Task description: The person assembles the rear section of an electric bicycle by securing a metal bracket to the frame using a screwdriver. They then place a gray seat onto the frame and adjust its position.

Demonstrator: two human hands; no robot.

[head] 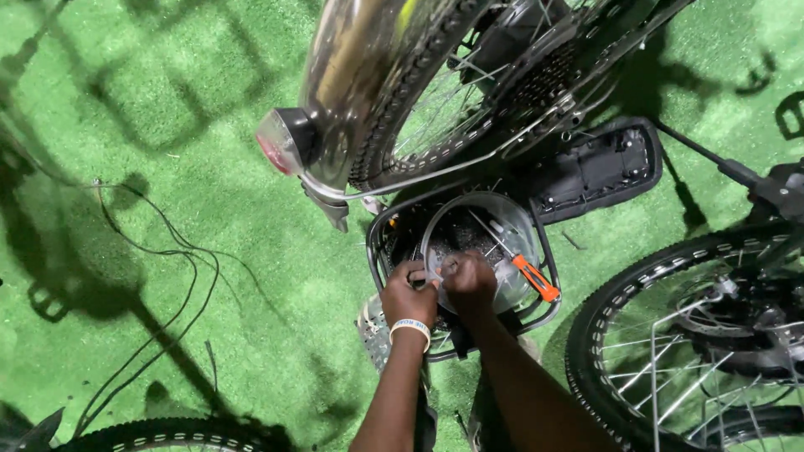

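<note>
- Landmark for this entry: the clear round plastic tub (481, 251), which sits inside a black wire bicycle basket (546, 311) lying on the green artificial turf (209, 151).
- Left hand (408, 295): at the tub's near-left rim, fingers curled shut around a small silvery part (434, 274). I cannot tell what the part is. A white wristband (410, 328) sits on this wrist.
- Right hand (469, 283): at the tub's near rim, just right of the left hand and touching it, fingers folded together over the same small part. Grip detail is hidden by the knuckles.
- Both hands are over the tub's near edge, so the small part is held at the rim and not down in the tub.
- Inside the tub: dark loose bits at the bottom, too small to identify.
- Orange-handled screwdriver (526, 274): lying across the tub's right side, handle out over the right rim, shaft pointing toward the tub's middle.
- Beyond the tub: a bicycle rear wheel (435, 109) with mudguard (352, 59) and a red-and-clear tail lamp (280, 142).
- Beyond-right of the tub: a black flat tray-like part (599, 167) on the turf.
- Right of the tub: a second spoked wheel (670, 335).
- Left of the tub, well apart: thin black cables (180, 251) trailing over the turf.
</note>
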